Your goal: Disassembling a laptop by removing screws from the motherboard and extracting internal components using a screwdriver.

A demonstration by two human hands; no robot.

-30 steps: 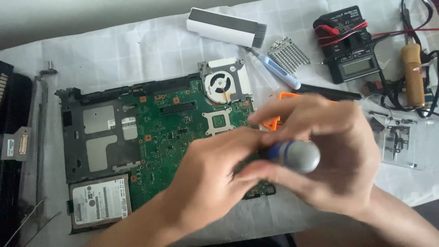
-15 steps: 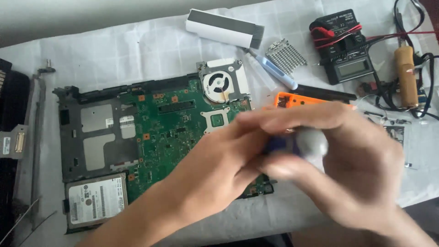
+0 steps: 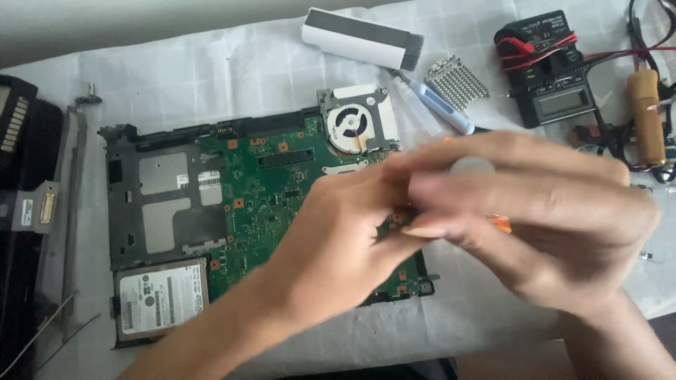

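Left hand (image 3: 338,232): fingers bunched, tips meeting the right hand; what they pinch is blurred, cannot tell.
Right hand (image 3: 535,218): fingers curled over a grey-capped tool (image 3: 470,166); an orange part (image 3: 501,224) peeks out beneath them.
Circuit board (image 3: 267,197): green, directly under the fingers, on the cloth-covered worktop (image 3: 232,70).
Hard drive (image 3: 160,299): left of the fingers, at the board's near corner.
Fan (image 3: 350,128): just beyond the fingers.
Meter (image 3: 549,70): far right, beyond the right hand.

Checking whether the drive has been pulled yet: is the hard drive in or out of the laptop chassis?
In. The hard drive lies in its bay at the chassis corner.
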